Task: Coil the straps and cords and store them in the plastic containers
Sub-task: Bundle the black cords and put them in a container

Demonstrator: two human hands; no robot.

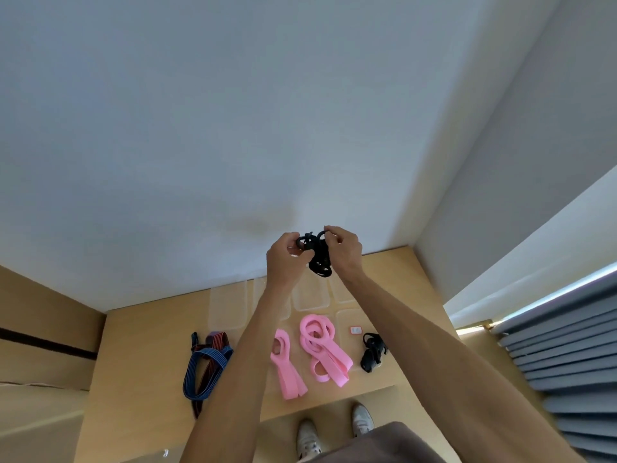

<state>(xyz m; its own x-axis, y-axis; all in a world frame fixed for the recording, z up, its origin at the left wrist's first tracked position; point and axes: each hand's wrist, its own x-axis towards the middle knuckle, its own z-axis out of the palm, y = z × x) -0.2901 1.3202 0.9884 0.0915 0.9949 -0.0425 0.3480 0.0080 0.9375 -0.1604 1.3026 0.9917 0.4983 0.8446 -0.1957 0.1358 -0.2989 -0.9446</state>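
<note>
Both hands hold a bundle of black cord (319,257) raised in front of the white wall, above the table. My left hand (286,259) pinches its left loop and my right hand (344,250) grips the top right. On the wooden table (143,345) lie two pink straps (320,349) (285,365), a blue and a red striped strap (208,365), and another black cord bundle (372,352). Several clear plastic containers (227,305) sit along the back by the wall, partly hidden by my arms.
A small white and red tag (356,330) lies near the black bundle. The white wall stands right behind the table, with a corner to the right. Grey blinds (567,345) hang at far right. My shoes (309,436) show below the table's front edge.
</note>
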